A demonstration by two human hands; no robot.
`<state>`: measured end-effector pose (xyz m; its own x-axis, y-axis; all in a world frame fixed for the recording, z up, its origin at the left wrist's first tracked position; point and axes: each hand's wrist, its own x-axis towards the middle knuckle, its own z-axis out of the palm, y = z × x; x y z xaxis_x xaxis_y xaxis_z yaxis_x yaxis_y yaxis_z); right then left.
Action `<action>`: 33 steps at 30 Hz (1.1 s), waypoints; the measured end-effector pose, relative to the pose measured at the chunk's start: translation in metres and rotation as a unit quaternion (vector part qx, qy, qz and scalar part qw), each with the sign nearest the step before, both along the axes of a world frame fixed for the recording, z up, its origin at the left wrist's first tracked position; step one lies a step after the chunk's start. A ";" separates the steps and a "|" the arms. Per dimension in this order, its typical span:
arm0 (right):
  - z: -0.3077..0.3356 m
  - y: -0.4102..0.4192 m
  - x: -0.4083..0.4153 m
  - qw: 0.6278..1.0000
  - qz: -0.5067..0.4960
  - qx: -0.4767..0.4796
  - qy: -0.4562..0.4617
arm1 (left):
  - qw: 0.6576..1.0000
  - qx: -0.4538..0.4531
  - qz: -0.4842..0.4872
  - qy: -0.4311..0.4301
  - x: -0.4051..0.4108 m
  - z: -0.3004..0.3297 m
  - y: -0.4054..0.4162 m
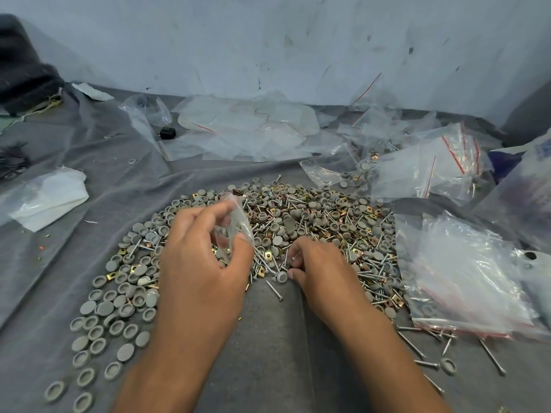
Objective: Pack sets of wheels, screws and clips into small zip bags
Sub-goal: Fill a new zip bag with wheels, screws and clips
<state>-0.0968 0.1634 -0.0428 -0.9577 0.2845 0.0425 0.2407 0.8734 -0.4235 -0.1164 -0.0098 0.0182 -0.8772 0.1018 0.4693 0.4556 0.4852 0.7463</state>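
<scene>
My left hand [205, 257] holds a small clear zip bag [235, 225] upright over a big heap of parts. The heap [313, 222] mixes grey round wheels, silver screws and brass clips on a grey cloth. More grey wheels [119, 296] spread out to the left of my left hand. My right hand [319, 266] rests on the heap just right of the bag, fingertips pinched on small parts, apparently screws [287, 260]. A loose screw [274, 289] lies on the cloth between my hands.
A stack of empty zip bags [465, 278] lies at the right. Filled bags [426, 168] pile at the back right. Loose clear plastic sheets [247, 132] cover the back, under a white wall. A white plastic bag [47, 198] lies at the left.
</scene>
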 end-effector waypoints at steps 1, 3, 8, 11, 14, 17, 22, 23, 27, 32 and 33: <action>-0.001 0.000 0.000 1.000 -0.005 -0.001 -0.008 | 1.000 0.000 0.000 0.000 0.000 0.000 0.000; -0.002 0.002 0.001 1.000 -0.012 0.013 -0.016 | 1.000 0.001 0.000 -0.001 0.000 0.000 0.000; 0.002 0.004 0.002 0.999 0.002 0.018 -0.030 | 1.000 -0.001 -0.001 -0.007 0.002 0.000 0.000; 0.001 0.005 0.002 1.000 0.009 0.001 -0.021 | 1.000 -0.002 -0.002 -0.011 0.002 0.000 0.001; 0.001 0.006 0.001 1.000 0.005 -0.001 -0.024 | 1.000 0.002 -0.003 -0.014 0.002 0.000 0.002; 0.002 0.007 0.001 1.000 -0.003 0.000 -0.030 | 1.000 -0.001 -0.003 -0.012 0.002 0.001 0.003; 0.000 0.008 0.002 0.999 0.012 -0.002 -0.030 | 1.000 -0.006 -0.002 -0.011 0.002 0.002 0.001; 0.000 0.008 0.002 0.999 0.016 -0.001 -0.029 | 1.000 -0.006 -0.002 -0.012 0.002 0.002 0.001; 0.000 0.010 0.002 0.999 0.019 -0.005 -0.037 | 1.000 -0.009 -0.001 -0.006 0.002 0.002 0.002; -0.002 0.010 0.001 0.999 0.025 -0.039 -0.029 | 1.000 -0.010 0.001 -0.008 0.001 0.000 0.002; -0.002 0.010 0.001 0.998 0.023 -0.057 -0.028 | 1.000 -0.011 0.002 -0.008 0.001 0.000 0.002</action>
